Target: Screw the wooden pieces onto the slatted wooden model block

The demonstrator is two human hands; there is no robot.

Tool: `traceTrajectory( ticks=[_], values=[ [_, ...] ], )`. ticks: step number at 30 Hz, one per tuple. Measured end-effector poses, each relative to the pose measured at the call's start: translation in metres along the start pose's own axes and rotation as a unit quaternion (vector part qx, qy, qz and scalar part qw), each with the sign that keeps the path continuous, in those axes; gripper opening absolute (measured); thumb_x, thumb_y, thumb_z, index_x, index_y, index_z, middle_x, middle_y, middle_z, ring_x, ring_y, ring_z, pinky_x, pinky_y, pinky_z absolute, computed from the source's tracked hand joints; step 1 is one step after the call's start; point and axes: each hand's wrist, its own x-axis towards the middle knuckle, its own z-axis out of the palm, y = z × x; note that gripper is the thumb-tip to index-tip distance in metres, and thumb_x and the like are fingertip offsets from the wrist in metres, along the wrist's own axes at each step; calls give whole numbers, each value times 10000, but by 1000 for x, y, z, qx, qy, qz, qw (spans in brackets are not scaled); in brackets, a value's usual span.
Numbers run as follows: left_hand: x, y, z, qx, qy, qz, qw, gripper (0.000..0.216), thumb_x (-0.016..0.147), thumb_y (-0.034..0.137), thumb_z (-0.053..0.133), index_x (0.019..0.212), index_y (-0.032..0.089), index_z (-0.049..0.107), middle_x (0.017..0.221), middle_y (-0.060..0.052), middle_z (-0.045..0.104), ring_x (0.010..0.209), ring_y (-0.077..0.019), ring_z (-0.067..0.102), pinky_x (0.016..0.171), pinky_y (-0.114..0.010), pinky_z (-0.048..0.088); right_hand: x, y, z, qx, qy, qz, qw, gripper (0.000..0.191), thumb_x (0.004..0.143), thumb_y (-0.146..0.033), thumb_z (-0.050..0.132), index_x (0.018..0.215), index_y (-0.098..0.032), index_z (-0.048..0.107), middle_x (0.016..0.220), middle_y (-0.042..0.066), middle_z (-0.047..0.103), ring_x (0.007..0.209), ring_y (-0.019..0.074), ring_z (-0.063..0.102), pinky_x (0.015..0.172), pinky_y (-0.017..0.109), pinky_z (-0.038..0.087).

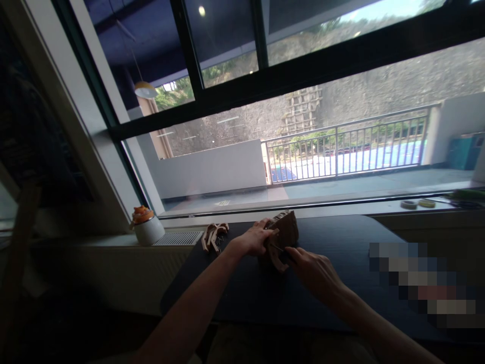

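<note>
A brown wooden model [285,228], built of thin slotted pieces, stands on the dark table [341,242] in front of a big window. My left hand [254,238] grips its left side with curled fingers. From the right, my right hand [312,266] pinches a curved wooden piece [278,259] at the model's lower front. Both arms reach forward from the bottom of the view.
A small pile of loose wooden pieces [213,236] lies on the table's far left corner. A white pot with an orange lid [146,226] sits on the sill beside a vent grille [178,238]. Rolls of tape [417,203] lie on the sill at right.
</note>
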Motion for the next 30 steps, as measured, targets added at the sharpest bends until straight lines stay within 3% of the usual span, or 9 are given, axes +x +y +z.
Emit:
traceTrajectory(
  ticks=[5, 12, 15, 19, 23, 28, 30],
  values=[
    [3, -1, 0, 14, -48, -18, 999, 791, 616, 120, 664, 1346, 219, 376, 1488, -109, 104, 1356, -354, 186, 1093, -435, 279, 2, -3, -5, 10, -4, 12, 1000, 273, 914, -214, 394, 1121, -214, 573, 991, 60, 696, 781, 192, 677, 576, 274, 415],
    [3, -4, 3, 11, -16, -12, 1000, 508, 714, 217, 609, 1212, 217, 507, 1437, -95, 198, 1324, -333, 257, 1075, -429, 303, -10, -6, -6, 27, -16, 17, 999, 278, 908, -218, 398, 1110, -218, 589, 973, 62, 701, 757, 192, 676, 573, 271, 417],
    [4, -4, 2, 7, -25, -10, 1000, 554, 666, 226, 658, 1200, 219, 513, 1419, -97, 220, 1306, -329, 287, 1070, -411, 314, -18, 6, 0, 67, -29, 73, 995, 288, 918, -289, 387, 1107, -248, 600, 1000, 46, 707, 852, 211, 673, 633, 278, 434],
    [5, -2, 0, 16, -47, -31, 998, 724, 593, 180, 704, 1269, 226, 449, 1439, -109, 180, 1315, -349, 256, 1054, -435, 332, -19, 14, 12, 79, -46, 122, 988, 329, 922, -325, 362, 1038, -216, 651, 912, 69, 730, 811, 230, 683, 611, 283, 432],
    [5, -3, 2, 15, -37, -27, 999, 738, 600, 130, 686, 1284, 237, 432, 1422, -106, 203, 1298, -327, 291, 1055, -432, 332, -15, 9, 20, 95, -62, 108, 988, 309, 913, -321, 393, 991, -229, 677, 873, 42, 737, 793, 194, 682, 610, 253, 414],
    [5, -5, 5, 16, -27, -21, 999, 692, 621, 147, 676, 1270, 221, 450, 1405, -113, 215, 1304, -327, 281, 1067, -419, 318, -9, 9, 19, 75, -51, 125, 988, 343, 925, -335, 351, 995, -213, 665, 888, 81, 731, 781, 226, 679, 570, 276, 374],
    [5, -6, 6, 19, -25, -23, 999, 692, 623, 159, 674, 1274, 220, 448, 1400, -116, 220, 1297, -331, 291, 1064, -419, 321, -8, 7, 17, 75, -58, 101, 990, 289, 903, -332, 401, 920, -236, 674, 831, 51, 733, 763, 217, 679, 563, 269, 363]
  ],
)
